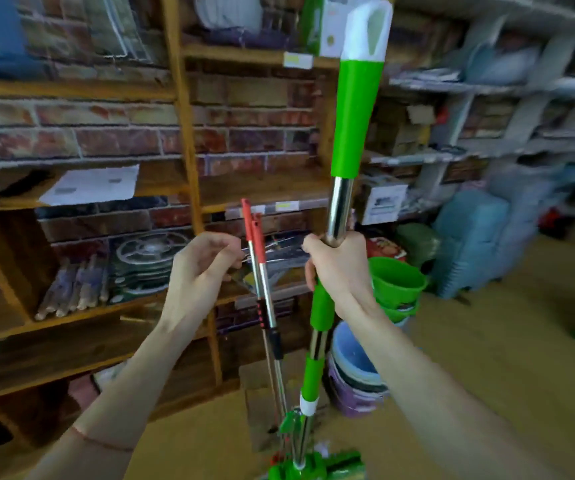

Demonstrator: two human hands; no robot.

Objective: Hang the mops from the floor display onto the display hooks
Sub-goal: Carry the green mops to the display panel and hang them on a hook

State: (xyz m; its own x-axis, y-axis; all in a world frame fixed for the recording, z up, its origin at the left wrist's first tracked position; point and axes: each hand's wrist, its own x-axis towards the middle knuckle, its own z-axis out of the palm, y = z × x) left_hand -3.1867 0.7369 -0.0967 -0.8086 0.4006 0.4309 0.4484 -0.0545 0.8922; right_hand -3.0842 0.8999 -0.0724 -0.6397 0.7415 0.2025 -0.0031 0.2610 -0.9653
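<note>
A green mop [354, 119] with a chrome shaft and a white hanging loop at its top stands nearly upright in the middle of the head view. My right hand [339, 263] is shut around its shaft just below the long green grip. Its green head [317, 467] shows at the bottom edge. Two thinner mops with red handle tips [254, 230] lean against the wooden shelf to the left of it. My left hand [203, 268] hovers beside those red tips with fingers loosely curled, holding nothing. No display hook is visible.
A wooden shelf unit [185, 140] with a brick-pattern back fills the left and centre. Stacked green buckets [397, 285] and blue and purple buckets [355, 368] stand on the floor to the right. A blue plastic stool stack [469, 244] and grey shelving sit further right.
</note>
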